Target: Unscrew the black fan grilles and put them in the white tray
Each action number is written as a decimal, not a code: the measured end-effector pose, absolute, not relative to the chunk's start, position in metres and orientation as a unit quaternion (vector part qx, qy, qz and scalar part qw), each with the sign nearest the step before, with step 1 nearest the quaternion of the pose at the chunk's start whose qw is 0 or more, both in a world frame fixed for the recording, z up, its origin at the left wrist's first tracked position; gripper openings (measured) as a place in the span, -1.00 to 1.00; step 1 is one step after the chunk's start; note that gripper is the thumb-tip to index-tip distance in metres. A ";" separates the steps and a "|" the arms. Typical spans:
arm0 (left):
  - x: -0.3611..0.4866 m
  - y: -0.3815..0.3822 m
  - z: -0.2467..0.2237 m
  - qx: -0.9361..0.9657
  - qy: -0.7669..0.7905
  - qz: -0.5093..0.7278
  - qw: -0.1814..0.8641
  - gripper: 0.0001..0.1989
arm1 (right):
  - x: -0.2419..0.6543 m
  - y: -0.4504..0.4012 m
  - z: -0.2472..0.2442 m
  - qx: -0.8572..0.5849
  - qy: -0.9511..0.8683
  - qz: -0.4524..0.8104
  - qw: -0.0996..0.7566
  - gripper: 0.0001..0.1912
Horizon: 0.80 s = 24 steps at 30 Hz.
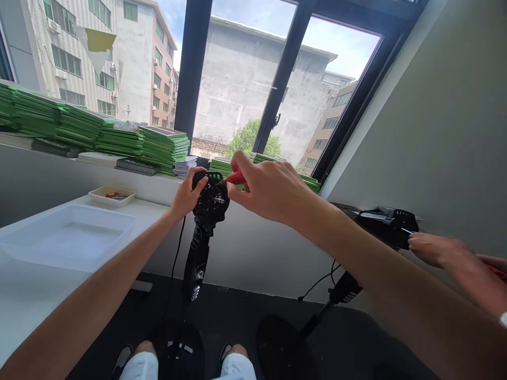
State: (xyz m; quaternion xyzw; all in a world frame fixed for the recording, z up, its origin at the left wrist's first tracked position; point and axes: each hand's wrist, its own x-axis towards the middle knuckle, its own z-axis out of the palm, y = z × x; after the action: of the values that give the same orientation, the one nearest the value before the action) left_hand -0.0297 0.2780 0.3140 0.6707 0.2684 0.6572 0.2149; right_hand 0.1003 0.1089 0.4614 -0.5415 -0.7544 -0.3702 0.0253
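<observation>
A black round motor head (210,203) with a silver shaft at its centre stands upright on a black pole (196,258) with a round base. My left hand (190,192) grips the upper left edge of the head, thumb on its front. My right hand (263,187) is closed around a red-handled tool (236,178), which points left at the upper right part of the head. The tool's tip is too small to tell where it touches.
White tray (67,237) and a small box (112,196) of red parts sit on the left table. Green stacks (164,148) line the windowsill. At right, another person's hand (435,249) works at a second black stand unit (386,224); its base (283,348) is on the floor.
</observation>
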 end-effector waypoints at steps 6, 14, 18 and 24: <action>-0.031 0.279 0.313 0.667 0.271 0.662 0.209 -0.73 | 0.103 0.110 0.462 -0.562 -0.734 -0.382 0.011 -0.50; -0.031 0.282 0.314 0.674 0.263 0.658 0.206 -0.75 | 0.101 0.110 0.465 -0.539 -0.779 -0.321 0.014 -0.60; -0.031 0.283 0.316 0.673 0.267 0.658 0.209 -0.77 | 0.101 0.113 0.469 -0.572 -0.738 -0.356 0.027 -0.55; -0.031 0.286 0.316 0.673 0.260 0.658 0.216 -0.77 | 0.104 0.114 0.474 -0.588 -0.756 -0.287 0.021 -0.63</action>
State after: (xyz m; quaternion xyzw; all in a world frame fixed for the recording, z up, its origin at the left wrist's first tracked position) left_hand -0.0314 0.2863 0.3163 0.6727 0.2605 0.6582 0.2155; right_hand 0.1035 0.1143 0.4738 -0.5876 -0.7563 -0.2869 0.0209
